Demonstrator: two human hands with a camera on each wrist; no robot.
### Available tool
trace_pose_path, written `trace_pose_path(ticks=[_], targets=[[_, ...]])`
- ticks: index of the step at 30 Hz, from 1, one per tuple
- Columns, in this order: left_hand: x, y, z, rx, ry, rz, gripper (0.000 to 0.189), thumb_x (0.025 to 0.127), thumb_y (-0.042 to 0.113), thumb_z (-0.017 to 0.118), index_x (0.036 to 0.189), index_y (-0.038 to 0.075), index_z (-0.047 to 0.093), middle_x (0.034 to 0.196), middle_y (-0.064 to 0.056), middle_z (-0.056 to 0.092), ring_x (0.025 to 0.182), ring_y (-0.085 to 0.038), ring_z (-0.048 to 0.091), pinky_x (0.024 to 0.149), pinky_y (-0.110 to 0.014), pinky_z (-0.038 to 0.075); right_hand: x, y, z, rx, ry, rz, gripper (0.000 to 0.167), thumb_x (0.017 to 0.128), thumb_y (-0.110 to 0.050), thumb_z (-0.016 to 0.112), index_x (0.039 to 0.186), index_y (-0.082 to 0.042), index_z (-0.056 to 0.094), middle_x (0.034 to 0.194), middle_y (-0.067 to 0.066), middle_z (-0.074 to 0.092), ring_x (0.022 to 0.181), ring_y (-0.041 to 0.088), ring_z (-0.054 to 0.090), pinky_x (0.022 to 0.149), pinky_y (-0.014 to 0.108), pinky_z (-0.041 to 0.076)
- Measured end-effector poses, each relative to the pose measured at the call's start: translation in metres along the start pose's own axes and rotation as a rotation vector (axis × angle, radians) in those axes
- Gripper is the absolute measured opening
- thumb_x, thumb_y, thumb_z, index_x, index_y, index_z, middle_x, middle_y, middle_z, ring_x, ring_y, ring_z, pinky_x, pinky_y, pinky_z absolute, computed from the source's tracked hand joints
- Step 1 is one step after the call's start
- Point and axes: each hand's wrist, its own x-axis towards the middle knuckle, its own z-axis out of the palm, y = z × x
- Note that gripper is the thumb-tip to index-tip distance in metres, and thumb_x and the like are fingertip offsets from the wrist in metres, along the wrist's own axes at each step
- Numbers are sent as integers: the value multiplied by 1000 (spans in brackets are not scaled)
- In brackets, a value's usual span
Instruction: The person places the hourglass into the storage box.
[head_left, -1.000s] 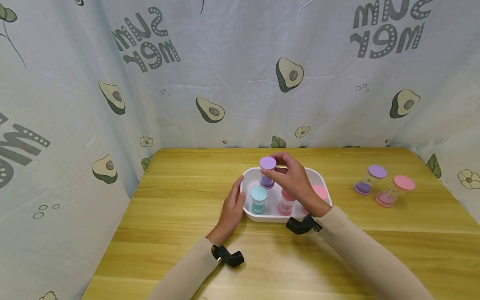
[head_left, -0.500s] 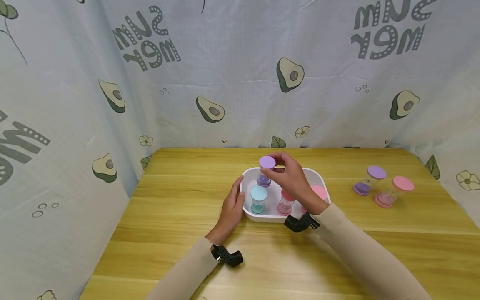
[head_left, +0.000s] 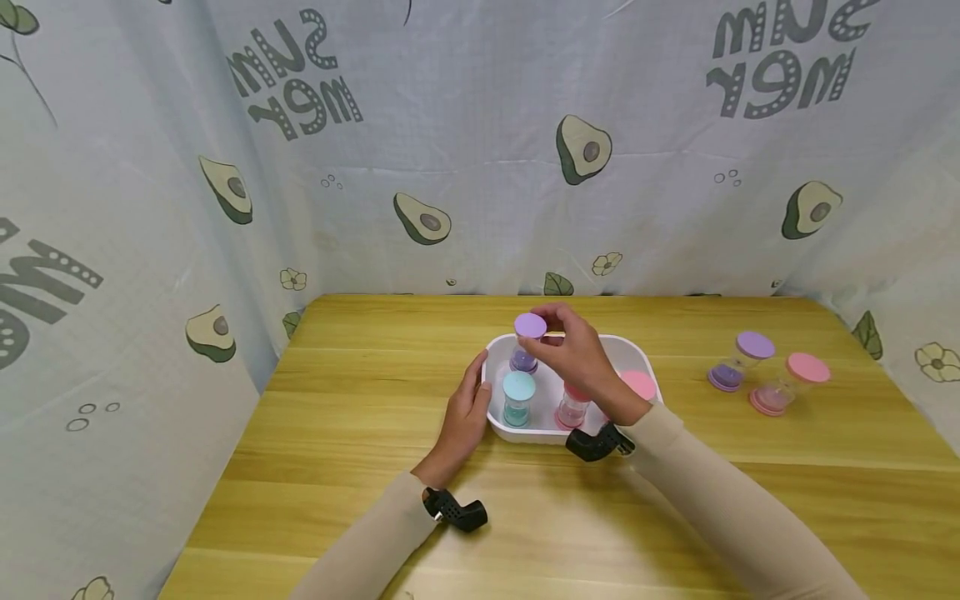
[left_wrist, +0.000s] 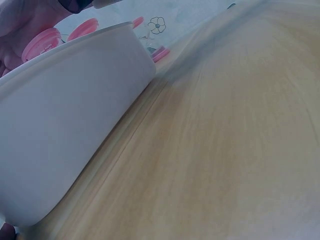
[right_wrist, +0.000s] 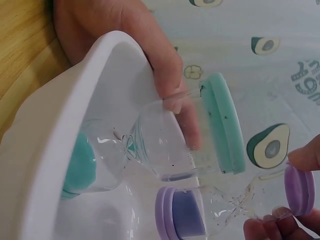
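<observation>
We have the right hand [head_left: 573, 354] closed in a pinch on the purple hourglass [head_left: 529, 326], thumb and fingers at its upper cap; it stands upright, or close to it, near the far-left corner of the white tray [head_left: 525, 437], its lower cap inside the walls. We cannot tell whether that cap bears on the tray floor. Our left hand [head_left: 465, 417] has its fingers extended against the left end of the tray and has hold of no hourglass. For a sound placement, we should lower vertically until contact is felt, and release only when the base sits flat, since a tilted base would likely rock. We should leave clearance from the teal hourglass [head_left: 517, 400] just on the near side; sideways movement could knock it. The pink hourglass [head_left: 572, 411], to the right of the teal one, calls for equal care: raise the wrist before drawing it back. We should brace the tray with light pressure so that it does not slide on the table [head_left: 352, 408].
</observation>
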Motion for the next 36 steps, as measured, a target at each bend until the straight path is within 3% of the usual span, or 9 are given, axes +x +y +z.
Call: trace_pose_path(ticks=[12, 19, 21, 28, 36], targets=[[1, 0, 0, 7, -9, 12, 49, 103, 6, 35, 150, -1, 24, 155, -18, 28, 141, -29, 29, 112, -40, 29, 0, 3, 5, 24, -10, 14, 50, 85, -15, 73, 127, -3, 48, 120, 15, 56, 111, 28, 56, 94, 40, 51], [8, -38, 6, 2, 7, 17, 50, 105, 12, 35, 153, 13, 23, 157, -6, 27, 142, -21, 28, 113, -39, 27, 1, 6, 9, 12, -10, 6, 48, 85, -14, 73, 125, -4, 49, 119, 13, 57, 110, 27, 57, 93, 39, 52], [9, -41, 6, 1, 15, 26, 49, 105, 13, 36, 153, 17, 24, 156, -3, 28, 142, -18, 29, 113, -38, 28, 1, 7, 10, -1, -9, -1, 48, 84, -14, 74, 125, -4, 50, 119, 13, 57, 110, 27, 57, 92, 39, 52], [8, -43, 6, -9, 25, 21, 50, 105, 13, 36, 153, 19, 25, 156, -1, 28, 141, -16, 29, 113, -37, 28, 0, 8, 13, -42, -26, 11, 48, 84, -15, 74, 125, -4, 51, 120, 13, 57, 109, 28, 59, 90, 39, 53], [8, -43, 6, -13, 14, 8, 50, 105, 12, 36, 153, 13, 23, 157, -6, 27, 142, -22, 29, 113, -41, 28, 0, 7, 14, -102, -40, 14, 46, 84, -17, 74, 123, -4, 53, 117, 13, 59, 106, 27, 61, 89, 38, 54]])
